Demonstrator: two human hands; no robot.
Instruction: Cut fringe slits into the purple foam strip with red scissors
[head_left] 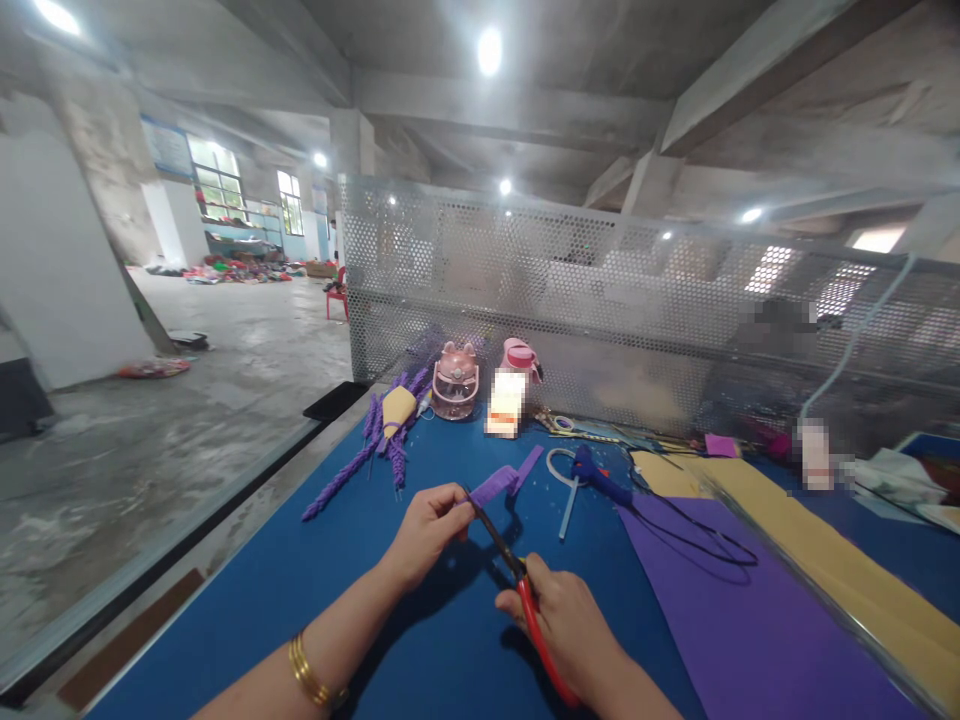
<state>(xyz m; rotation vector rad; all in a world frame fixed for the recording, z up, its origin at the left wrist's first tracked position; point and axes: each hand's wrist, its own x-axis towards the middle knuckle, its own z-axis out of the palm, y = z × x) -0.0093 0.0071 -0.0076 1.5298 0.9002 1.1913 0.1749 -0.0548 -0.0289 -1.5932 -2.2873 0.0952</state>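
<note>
My left hand (431, 528) pinches the near end of a purple strip (496, 484), perhaps paper or felt, which is folded and held above the blue table. In my right hand (559, 605) are red-handled scissors (534, 625), their dark blades pointing up and left to the strip beside my left fingertips. Whether the blades are closed on the strip I cannot tell. Past the strip lies a blue glue gun (600, 478) with a pale glue stick (568, 512) near it. To the right, a large purple sheet (720, 600) covers part of the table.
Purple flower stems (341, 492) with a yellow piece (397, 408) lie at the back left. Behind stand a pink container (456, 382) and a pink bottle (523, 356). A perforated metal panel (480, 260) borders the blue table (247, 590). Yellow sheets (810, 530) lie right, and a black cord (705, 540) crosses the purple sheet.
</note>
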